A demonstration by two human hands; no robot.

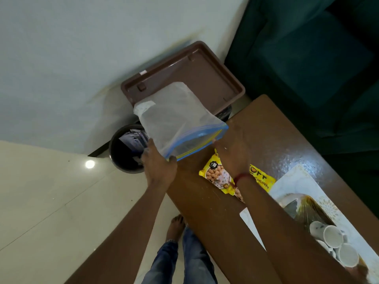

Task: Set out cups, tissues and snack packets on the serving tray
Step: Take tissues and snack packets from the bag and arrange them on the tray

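Both hands hold a clear zip bag (pixel 176 117) with a blue seal by its open mouth, above the table's far end. My left hand (pixel 159 162) grips the mouth's left corner; my right hand (pixel 233 152) grips the right corner. The bag looks nearly empty, with a white label near its bottom. Under my right wrist lies a yellow snack packet (pixel 217 175) on the brown table (pixel 272 140). A white patterned serving tray (pixel 295 185) at the lower right carries several white cups (pixel 333 235) lying on their sides.
A brown plastic tray (pixel 205 70) leans against the white wall behind the bag. A dark round bin (pixel 117 154) with scraps stands on the tiled floor at the left. A dark green sofa (pixel 307 58) fills the upper right. My bare foot (pixel 175 227) stands beside the table.
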